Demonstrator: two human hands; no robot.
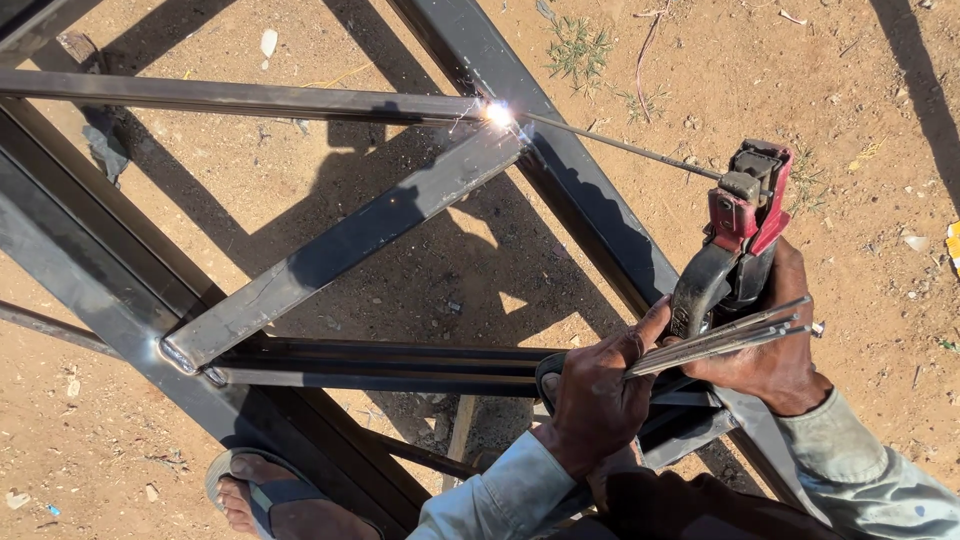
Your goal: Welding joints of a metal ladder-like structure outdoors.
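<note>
The right hand grips the red metal electrode holder at right of frame; its long thin welding rod sparks at the grey steel tube frame's joint, upper centre. The left hand, closed on a bundle of spare rods, should probably steady the holder for an even arc.

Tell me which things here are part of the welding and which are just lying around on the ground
In use: red electrode holder; right hand gripping it; welding rod; spark at joint; steel frame; spare rods in left hand.

Lying about: grass tuft; white scrap; yellow scrap.
</note>
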